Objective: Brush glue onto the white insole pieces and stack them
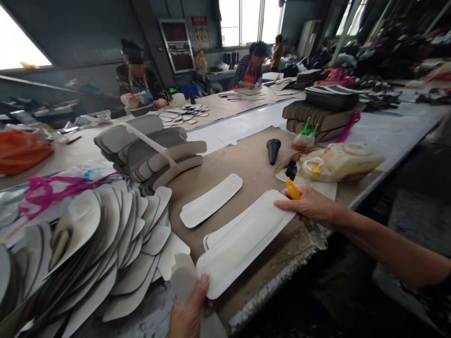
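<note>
A long white panel with rounded ends (243,241) lies slantwise over a few similar panels at the table's near edge. My left hand (190,305) is closed at its lower left end, thumb near the corner. A pale, bent sheet (183,277) also sticks up from that hand. At the panel's upper right end, my right hand (312,204) rests its thumb on the surface. Tucked in the same right hand is a tool with a yellow handle (292,188); its other end is hidden. Just beyond lies a short stack of white curved panels (211,201).
A large fanned heap of panels (116,244) fills the left, below a strapped bundle (148,145). Ahead are a black cone (273,151), green-tipped bottles (303,136), a stained plastic jug (347,162) and stacked panels (319,115). Co-workers (141,87) sit across the table.
</note>
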A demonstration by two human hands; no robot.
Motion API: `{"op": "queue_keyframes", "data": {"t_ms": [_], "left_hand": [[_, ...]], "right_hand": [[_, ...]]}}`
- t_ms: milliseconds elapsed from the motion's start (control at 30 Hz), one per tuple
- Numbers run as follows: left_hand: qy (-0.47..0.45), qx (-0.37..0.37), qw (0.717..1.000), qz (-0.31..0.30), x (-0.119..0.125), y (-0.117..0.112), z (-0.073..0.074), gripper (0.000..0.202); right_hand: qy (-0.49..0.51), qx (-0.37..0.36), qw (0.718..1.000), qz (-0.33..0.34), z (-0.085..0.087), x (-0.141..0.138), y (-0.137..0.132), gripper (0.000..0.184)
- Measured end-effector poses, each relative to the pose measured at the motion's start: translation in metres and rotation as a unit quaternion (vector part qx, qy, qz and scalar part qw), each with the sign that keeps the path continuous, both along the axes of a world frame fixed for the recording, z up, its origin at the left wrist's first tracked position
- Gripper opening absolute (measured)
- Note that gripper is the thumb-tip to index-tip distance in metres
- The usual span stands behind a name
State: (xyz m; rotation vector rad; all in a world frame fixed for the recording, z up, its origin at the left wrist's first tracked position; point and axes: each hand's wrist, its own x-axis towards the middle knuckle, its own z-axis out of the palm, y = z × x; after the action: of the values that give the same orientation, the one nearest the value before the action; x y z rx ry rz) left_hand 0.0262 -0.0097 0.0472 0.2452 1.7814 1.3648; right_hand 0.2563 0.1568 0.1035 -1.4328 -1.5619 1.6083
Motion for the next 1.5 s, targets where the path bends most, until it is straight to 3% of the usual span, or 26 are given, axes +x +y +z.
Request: {"op": "queue_keyframes", "data": {"t_ms": [67, 167, 233, 333, 467, 633, 767, 900, 1067, 1267, 1400, 1500], "left_hand": [[-0.084, 0.023, 0.996, 0.011, 0.000, -0.002, 0.000, 0.038], [-0.174, 0.046, 0.983, 0.035, -0.001, -0.001, 0.001, 0.036], [-0.202, 0.055, 0.976, 0.054, -0.003, 0.001, 0.000, 0.036], [-0.204, 0.069, 0.972, 0.092, -0.007, 0.006, -0.003, 0.038], [-0.158, 0.102, 0.980, 0.063, -0.017, 0.015, -0.002, 0.040], [-0.131, 0.139, 0.981, 0.014, -0.033, 0.038, 0.010, 0.042], [-0.090, 0.127, 0.988, -0.001, -0.048, 0.061, 0.015, 0.044], [-0.088, 0.117, 0.989, 0.006, -0.058, 0.078, 0.017, 0.041], [-0.023, 0.064, 0.998, 0.001, -0.066, 0.093, 0.009, 0.044], [0.040, 0.041, 0.998, 0.015, -0.064, 0.110, -0.011, 0.042], [0.079, 0.021, 0.996, 0.026, -0.062, 0.116, -0.022, 0.037], [0.110, -0.008, 0.994, 0.015, -0.063, 0.120, -0.027, 0.034]], "right_hand": [[0.107, -0.067, 0.991, -0.035, 0.000, -0.001, -0.006, 0.035], [0.244, -0.169, 0.951, -0.085, -0.006, -0.006, -0.014, 0.036], [0.279, -0.197, 0.934, -0.105, -0.012, -0.008, -0.016, 0.035], [0.273, -0.191, 0.938, -0.100, -0.019, -0.011, -0.011, 0.034], [0.203, -0.144, 0.966, -0.073, -0.016, -0.015, 0.005, 0.038], [0.106, -0.097, 0.990, -0.006, 0.004, -0.030, 0.039, 0.045], [0.036, -0.068, 0.995, 0.059, 0.019, -0.047, 0.070, 0.047], [-0.019, -0.030, 0.993, 0.114, 0.022, -0.060, 0.097, 0.048], [-0.123, 0.030, 0.980, 0.152, 0.009, -0.070, 0.128, 0.046], [-0.298, 0.203, 0.905, 0.226, -0.025, -0.084, 0.154, 0.039], [-0.348, 0.221, 0.880, 0.235, -0.048, -0.094, 0.160, 0.034], [-0.393, 0.229, 0.863, 0.220, -0.056, -0.097, 0.162, 0.035]]}}
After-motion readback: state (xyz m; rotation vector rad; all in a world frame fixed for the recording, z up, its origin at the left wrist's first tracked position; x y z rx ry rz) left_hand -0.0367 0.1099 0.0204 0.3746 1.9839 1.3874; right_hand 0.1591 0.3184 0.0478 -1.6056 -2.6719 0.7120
